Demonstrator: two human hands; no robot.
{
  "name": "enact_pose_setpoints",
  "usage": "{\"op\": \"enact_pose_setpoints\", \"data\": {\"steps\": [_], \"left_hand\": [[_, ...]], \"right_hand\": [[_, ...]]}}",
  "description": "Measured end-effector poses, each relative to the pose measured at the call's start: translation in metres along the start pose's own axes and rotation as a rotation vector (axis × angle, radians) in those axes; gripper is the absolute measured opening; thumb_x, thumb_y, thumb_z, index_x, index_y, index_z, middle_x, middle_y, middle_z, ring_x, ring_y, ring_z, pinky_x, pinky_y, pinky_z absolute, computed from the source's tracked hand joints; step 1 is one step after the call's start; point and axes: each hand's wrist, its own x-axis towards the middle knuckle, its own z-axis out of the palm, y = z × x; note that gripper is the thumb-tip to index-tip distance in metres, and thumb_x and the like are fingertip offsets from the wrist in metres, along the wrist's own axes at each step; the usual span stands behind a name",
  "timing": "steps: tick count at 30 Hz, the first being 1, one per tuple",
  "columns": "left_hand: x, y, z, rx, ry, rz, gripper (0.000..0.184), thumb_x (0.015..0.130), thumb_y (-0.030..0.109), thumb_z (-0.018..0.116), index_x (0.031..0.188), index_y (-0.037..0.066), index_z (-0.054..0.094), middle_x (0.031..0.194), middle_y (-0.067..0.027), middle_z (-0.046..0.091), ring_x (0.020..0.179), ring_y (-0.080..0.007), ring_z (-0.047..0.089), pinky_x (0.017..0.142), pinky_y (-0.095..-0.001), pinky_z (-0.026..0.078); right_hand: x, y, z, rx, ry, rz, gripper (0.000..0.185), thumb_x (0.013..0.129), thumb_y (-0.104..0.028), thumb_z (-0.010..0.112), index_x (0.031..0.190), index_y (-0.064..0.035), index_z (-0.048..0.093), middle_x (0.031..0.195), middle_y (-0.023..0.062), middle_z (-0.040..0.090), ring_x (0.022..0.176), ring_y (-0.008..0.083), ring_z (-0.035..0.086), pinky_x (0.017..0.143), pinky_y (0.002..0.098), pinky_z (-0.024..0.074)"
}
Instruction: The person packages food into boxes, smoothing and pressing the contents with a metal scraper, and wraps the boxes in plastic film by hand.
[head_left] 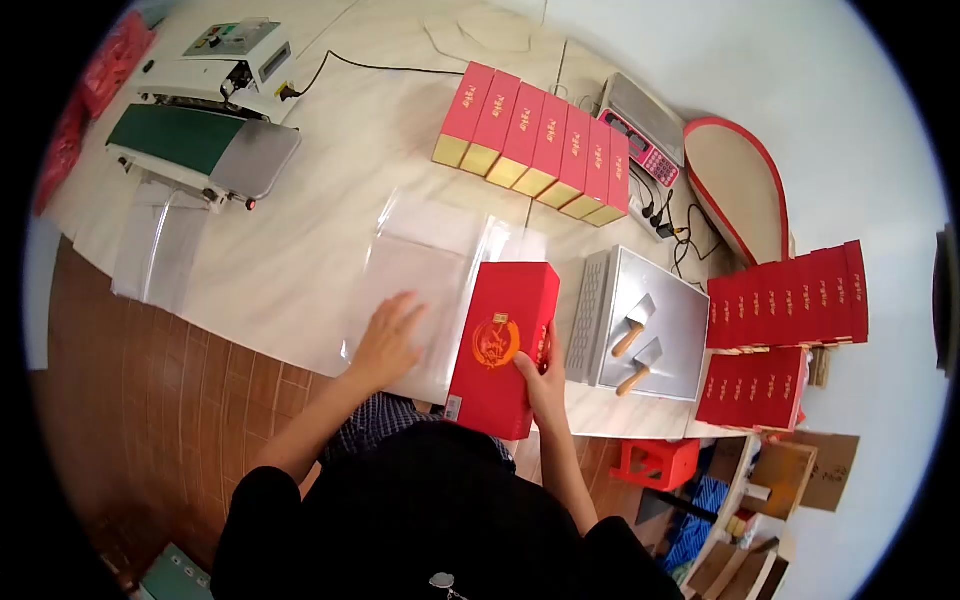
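Note:
My right hand (544, 385) grips a red gift box (505, 340) by its right side, thumb on top. The box bears a round gold-orange emblem and a small barcode label near its lower left corner. It is tilted over the table's front edge. To its left, my left hand (391, 340) is spread with nothing in it, over clear plastic bags (420, 255) lying flat on the table. Whether its fingertips touch the plastic I cannot tell.
A row of red boxes (535, 140) stands at the back, with more stacked red boxes (785, 300) at right. Two wooden-handled scrapers (640, 370) lie on a metal tray (680, 330). A sealing machine (200, 140), a scale (645, 120) and a red stool (655, 462) are around.

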Motion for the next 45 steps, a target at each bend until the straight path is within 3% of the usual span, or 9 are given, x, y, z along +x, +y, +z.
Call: {"op": "enact_pose_setpoints", "data": {"steps": [1, 4, 11, 19, 22, 26, 32, 37, 45], "left_hand": [[-0.008, -0.031, 0.001, 0.013, 0.028, -0.134, 0.077, 0.079, 0.023, 0.074, 0.144, 0.007, 0.036, 0.152, -0.0204, 0.030, 0.143, -0.0386, 0.026, 0.118, -0.0515, 0.021], [-0.015, -0.097, 0.003, 0.036, -0.038, -0.235, 0.084, 0.079, 0.031, 0.074, 0.148, 0.007, 0.032, 0.156, -0.0186, 0.024, 0.146, -0.0354, 0.022, 0.119, -0.0514, 0.017], [0.019, -0.166, 0.031, 0.059, -0.267, -0.004, 0.094, 0.077, 0.040, 0.075, 0.151, 0.007, 0.028, 0.159, -0.0151, 0.022, 0.148, -0.0310, 0.016, 0.120, -0.0507, 0.014], [0.014, -0.159, 0.070, 0.181, -0.194, -0.084, 0.094, 0.084, 0.054, 0.062, 0.156, 0.012, 0.018, 0.163, -0.0113, 0.013, 0.151, -0.0267, 0.008, 0.119, -0.0548, 0.010], [0.016, -0.153, 0.069, 0.174, -0.210, -0.111, 0.093, 0.085, 0.053, 0.062, 0.156, 0.012, 0.019, 0.163, -0.0106, 0.012, 0.151, -0.0264, 0.008, 0.119, -0.0561, 0.009], [0.018, -0.150, 0.062, 0.165, -0.225, -0.105, 0.094, 0.084, 0.054, 0.061, 0.156, 0.012, 0.018, 0.163, -0.0108, 0.012, 0.151, -0.0266, 0.009, 0.119, -0.0556, 0.009], [0.016, -0.155, 0.069, 0.181, -0.225, -0.107, 0.095, 0.085, 0.053, 0.062, 0.156, 0.008, 0.017, 0.163, -0.0131, 0.011, 0.151, -0.0295, 0.008, 0.120, -0.0533, 0.007], [0.021, -0.155, 0.071, 0.206, -0.149, -0.294, 0.101, 0.083, 0.057, 0.061, 0.153, -0.002, 0.017, 0.162, -0.0145, 0.015, 0.150, -0.0291, 0.010, 0.121, -0.0453, 0.009], [0.021, -0.157, 0.076, 0.248, -0.117, -0.270, 0.102, 0.084, 0.054, 0.063, 0.154, -0.001, 0.013, 0.161, -0.0171, 0.016, 0.150, -0.0293, 0.013, 0.120, -0.0487, 0.013]], "right_hand": [[0.008, 0.012, 0.016, -0.294, 0.076, -0.162, 0.082, 0.086, -0.015, 0.068, 0.153, -0.0032, 0.023, 0.145, 0.0206, 0.044, 0.128, 0.0292, 0.050, 0.103, 0.0377, 0.0441], [0.010, -0.004, 0.057, -0.508, 0.171, -0.089, 0.085, 0.082, -0.019, 0.073, 0.151, -0.0022, 0.027, 0.145, 0.0212, 0.045, 0.129, 0.0317, 0.049, 0.106, 0.0384, 0.0416], [-0.010, -0.003, 0.079, -0.602, 0.374, 0.044, 0.084, 0.081, -0.020, 0.073, 0.150, -0.0031, 0.030, 0.145, 0.0218, 0.045, 0.131, 0.0337, 0.047, 0.107, 0.0398, 0.0401], [0.005, -0.002, 0.119, -0.664, 0.445, 0.096, 0.080, 0.082, -0.019, 0.071, 0.149, -0.0029, 0.031, 0.143, 0.0218, 0.045, 0.130, 0.0337, 0.047, 0.106, 0.0397, 0.0405], [0.033, 0.011, 0.132, -0.836, 0.448, -0.072, 0.087, 0.078, -0.027, 0.072, 0.152, -0.0114, 0.029, 0.127, 0.0198, 0.051, 0.106, 0.0362, 0.062, 0.082, 0.0434, 0.0550], [0.067, 0.025, 0.141, -0.854, 0.434, -0.088, 0.084, 0.077, -0.027, 0.072, 0.150, -0.0115, 0.032, 0.126, 0.0204, 0.051, 0.103, 0.0367, 0.062, 0.079, 0.0434, 0.0556], [0.099, 0.037, 0.148, -0.954, 0.399, -0.090, 0.084, 0.077, -0.026, 0.072, 0.150, -0.0115, 0.032, 0.128, 0.0203, 0.051, 0.104, 0.0348, 0.062, 0.079, 0.0407, 0.0562], [0.100, 0.046, 0.144, -0.988, 0.386, -0.123, 0.087, 0.077, -0.025, 0.072, 0.152, -0.0144, 0.029, 0.126, 0.0210, 0.049, 0.105, 0.0361, 0.060, 0.079, 0.0421, 0.0558], [0.098, 0.048, 0.144, -0.967, 0.390, -0.129, 0.089, 0.074, -0.019, 0.072, 0.152, -0.0138, 0.029, 0.127, 0.0222, 0.047, 0.105, 0.0384, 0.058, 0.081, 0.0440, 0.0539]]}}
